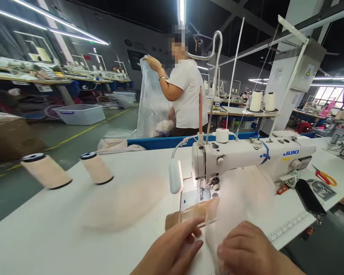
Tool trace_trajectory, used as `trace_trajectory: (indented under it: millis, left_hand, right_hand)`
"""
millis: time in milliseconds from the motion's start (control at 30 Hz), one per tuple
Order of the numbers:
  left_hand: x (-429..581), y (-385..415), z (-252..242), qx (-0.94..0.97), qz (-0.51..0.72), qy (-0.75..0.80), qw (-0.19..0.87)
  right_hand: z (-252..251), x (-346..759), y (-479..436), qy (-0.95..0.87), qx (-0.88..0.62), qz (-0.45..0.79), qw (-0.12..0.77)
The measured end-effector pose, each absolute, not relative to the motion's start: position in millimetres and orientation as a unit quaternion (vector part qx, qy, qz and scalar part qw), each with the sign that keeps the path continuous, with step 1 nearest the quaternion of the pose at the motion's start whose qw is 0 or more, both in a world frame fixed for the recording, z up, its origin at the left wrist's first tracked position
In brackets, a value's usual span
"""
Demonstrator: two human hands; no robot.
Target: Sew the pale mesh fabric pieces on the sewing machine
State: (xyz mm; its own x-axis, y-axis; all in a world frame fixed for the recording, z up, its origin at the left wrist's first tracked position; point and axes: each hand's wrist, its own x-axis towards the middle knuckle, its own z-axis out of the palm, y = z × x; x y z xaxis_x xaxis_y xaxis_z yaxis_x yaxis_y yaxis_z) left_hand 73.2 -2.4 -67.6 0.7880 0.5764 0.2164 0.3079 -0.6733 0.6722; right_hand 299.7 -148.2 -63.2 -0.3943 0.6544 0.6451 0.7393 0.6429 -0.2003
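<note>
My left hand point(174, 250) rests at the table's near edge with its fingers pinched on the edge of a sheer white fabric point(240, 198). My right hand point(246, 250) lies beside it, fingers curled down onto the same fabric. The fabric runs from my hands up under the white JUKI sewing machine point(255, 152). The needle and presser foot point(201, 193) stand just beyond my fingers, lit by the machine's lamp. A clear guide with brown tape point(193, 214) sits in front of the foot.
Two cream thread cones point(47, 171) point(96, 168) lie on the white table point(60, 221) at the left. Red scissors point(325, 177) and a black phone point(309, 196) lie at the right. A person in a white shirt point(186, 95) handles a clear plastic bag behind the machine.
</note>
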Motion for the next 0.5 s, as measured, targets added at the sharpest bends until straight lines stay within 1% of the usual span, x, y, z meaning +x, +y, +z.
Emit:
trace_trajectory:
  millis: [100,200,267,333,433,500]
  left_hand:
    - [77.6,-3.6,-58.6,0.871,0.168,0.288,0.360]
    - [83.8,-5.6,-58.3,0.878,0.150,0.297,0.343]
    - [88.7,-7.5,-60.8,0.895,0.148,0.285,0.309]
    - [92.9,-9.3,-62.9,0.918,0.143,0.265,0.258]
    - [93.8,-10.6,-64.3,0.941,0.138,0.240,0.194]
    - [88.9,-10.4,-64.2,0.945,0.145,0.237,0.174]
  right_hand:
    - [-64.3,314.7,-149.2,-0.765,-0.477,-0.100,0.422]
    - [-65.6,331.9,-142.4,-0.702,-0.559,-0.110,0.427]
    - [-64.4,338.4,-134.0,-0.691,-0.593,-0.112,0.398]
    - [-61.7,340.1,-122.6,-0.706,-0.609,-0.105,0.346]
    - [-57.2,336.6,-102.9,-0.756,-0.601,-0.052,0.255]
    - [-55.4,333.9,-91.3,-0.781,-0.587,-0.007,0.212]
